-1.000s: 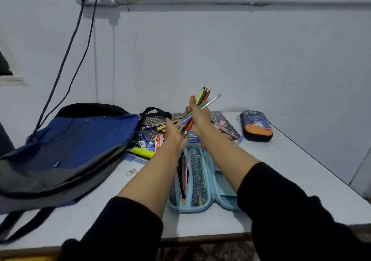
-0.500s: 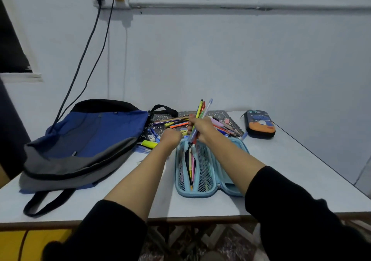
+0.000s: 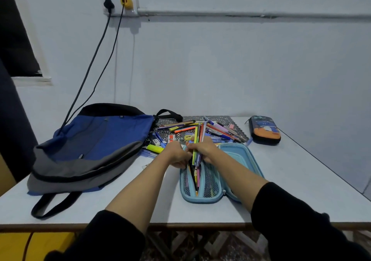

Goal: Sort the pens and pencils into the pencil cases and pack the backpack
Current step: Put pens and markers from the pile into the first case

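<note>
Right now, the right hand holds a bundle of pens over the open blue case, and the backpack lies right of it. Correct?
No: the head view shows the backpack left of the blue case. The right hand does hold the pens over it.

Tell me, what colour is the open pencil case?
Light blue pencil case, clearest in the head view.

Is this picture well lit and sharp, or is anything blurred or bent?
Head view: dim, bluish light, no glare; soft shadow below the socket; the window frame leans from the wide lens; pens in the right hand look slightly soft.
</note>
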